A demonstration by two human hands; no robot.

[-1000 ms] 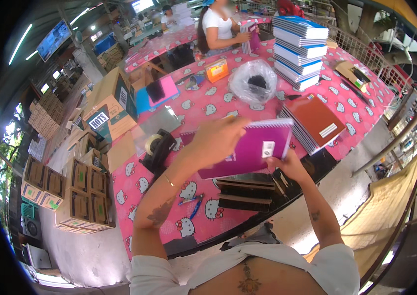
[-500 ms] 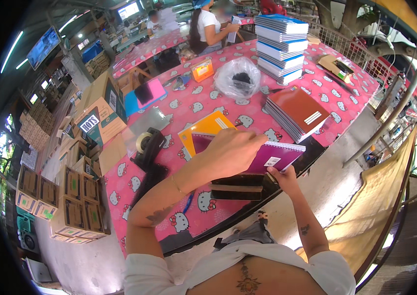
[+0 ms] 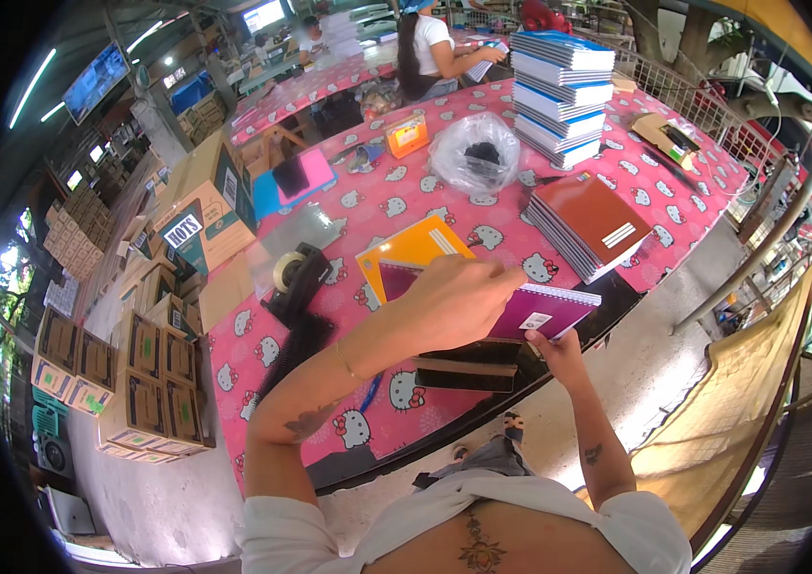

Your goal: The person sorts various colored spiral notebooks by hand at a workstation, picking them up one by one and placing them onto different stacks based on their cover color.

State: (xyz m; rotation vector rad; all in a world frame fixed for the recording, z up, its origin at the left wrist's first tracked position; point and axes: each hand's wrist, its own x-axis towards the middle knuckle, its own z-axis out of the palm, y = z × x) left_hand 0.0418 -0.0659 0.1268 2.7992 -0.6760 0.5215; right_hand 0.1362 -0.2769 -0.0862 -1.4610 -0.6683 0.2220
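Note:
A purple spiral notebook (image 3: pixel 559 304) is tilted up at the table's near edge, with its white coil along the top. My right hand (image 3: pixel 556 354) grips its lower right edge, thumb on the cover beside a white label. My left hand (image 3: pixel 468 301) reaches across the notebook with fingers closed at the coil; whatever is between the fingertips is hidden. Behind my left hand lies a yellow notebook (image 3: pixel 406 246). Below the purple notebook sits a black block-like object with a brown strip (image 3: pixel 465 367). To the right, a stack of reddish-brown notebooks (image 3: pixel 592 220) rests on the table.
The pink patterned table (image 3: pixel 396 407) carries a black tape dispenser (image 3: pixel 302 282), a clear plastic bag (image 3: pixel 473 158), an orange container (image 3: pixel 407 137) and a tall stack of blue-and-white notebooks (image 3: pixel 562 100). Cartons (image 3: pixel 200 201) stand at left. A person (image 3: pixel 434 48) works across the table.
The whole view has shifted slightly, so the table things appear a little further right and lower. Both hands keep nearly the same pose on the purple notebook. The person across handles papers lower down.

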